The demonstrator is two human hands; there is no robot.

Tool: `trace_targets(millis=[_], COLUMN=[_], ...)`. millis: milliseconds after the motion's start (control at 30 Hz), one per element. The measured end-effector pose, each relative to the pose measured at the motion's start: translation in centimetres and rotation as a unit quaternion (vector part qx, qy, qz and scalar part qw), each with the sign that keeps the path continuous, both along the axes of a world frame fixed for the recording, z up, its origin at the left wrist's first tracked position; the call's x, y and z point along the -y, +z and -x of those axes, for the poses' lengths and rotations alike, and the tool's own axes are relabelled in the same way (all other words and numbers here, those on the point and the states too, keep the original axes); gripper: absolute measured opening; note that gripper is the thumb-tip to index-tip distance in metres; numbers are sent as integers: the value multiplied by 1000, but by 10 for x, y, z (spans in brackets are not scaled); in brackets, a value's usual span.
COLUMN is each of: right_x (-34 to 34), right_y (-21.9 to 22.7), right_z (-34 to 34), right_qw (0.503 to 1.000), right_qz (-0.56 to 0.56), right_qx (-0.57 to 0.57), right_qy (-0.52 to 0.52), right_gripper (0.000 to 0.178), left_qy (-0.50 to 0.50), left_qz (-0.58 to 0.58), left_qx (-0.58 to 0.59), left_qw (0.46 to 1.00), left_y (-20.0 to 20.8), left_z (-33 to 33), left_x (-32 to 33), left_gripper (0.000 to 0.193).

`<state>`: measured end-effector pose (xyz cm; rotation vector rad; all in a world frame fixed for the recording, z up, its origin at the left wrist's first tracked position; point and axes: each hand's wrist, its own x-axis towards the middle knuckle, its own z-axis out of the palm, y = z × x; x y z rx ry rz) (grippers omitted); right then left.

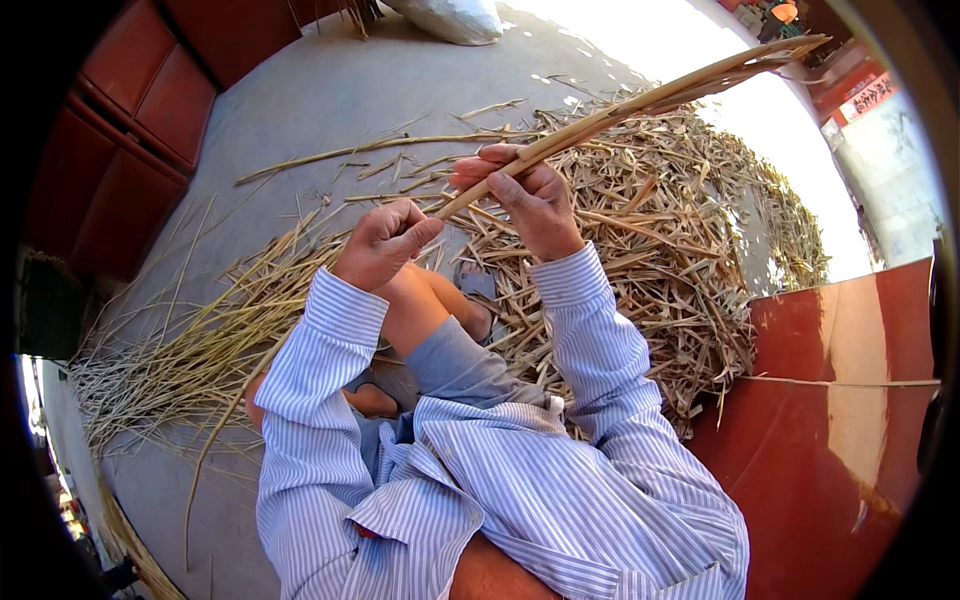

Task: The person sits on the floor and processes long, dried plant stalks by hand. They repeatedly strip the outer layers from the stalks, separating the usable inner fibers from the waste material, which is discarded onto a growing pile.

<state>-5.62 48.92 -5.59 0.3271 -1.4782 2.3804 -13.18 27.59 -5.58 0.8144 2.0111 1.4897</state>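
A long, dry, straw-coloured stalk [640, 105] slants up from my hands to the far right, its leafy sheath split and frayed near the far tip. My left hand [388, 242] is closed on the stalk's near end, with the thumb and bent fingers pressed together. A little farther along, my right hand [540, 205] grips the stalk too, thumb on top and fingers behind it. Under my right hand spreads a heap of dry husks [640, 260]. Thin yellowish stems [235, 330] lie in a loose bundle on the floor to the left of my legs.
Red cabinets [130, 130] stand at the far left, and a glossy red panel [790, 430] at the near right. A pale sack [450, 18] rests at the back. One long stem [380, 145] lies across the grey floor [300, 110]. My sandalled foot [478, 300] is beside the heap.
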Motion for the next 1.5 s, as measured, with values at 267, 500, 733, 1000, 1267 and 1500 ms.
trace_targets(millis=[267, 500, 733, 1000, 1267, 1500], right_x=[24, -13, -169, -127, -105, -100], right_y=[-9, -8, 11, -17, -8, -42], right_z=[-4, 2, -15, -15, -4, 1], right_qw=[981, 952, 919, 983, 975, 935], right_qz=[97, 113, 104, 104, 111, 129], right_qx=[85, 120, 130, 104, 66, 181], right_qy=[-144, -259, -359, -108, -180, -277], right_gripper=[18, 20, 17, 23, 19, 19], left_qy=[82, 99, 84, 63, 68, 91], left_qz=[81, 136, 158, 174, 183, 189], left_qx=[-433, -627, -595, -558, -587, -660], left_qw=[894, 761, 783, 809, 785, 721], left_y=[-5, -6, -22, -21, -31, -15], left_z=[-13, -3, 10, 3, -1, -6], left_x=[-6, 7, 56, 40, 39, 36], left_gripper=[27, 25, 22, 33, 31, 29])
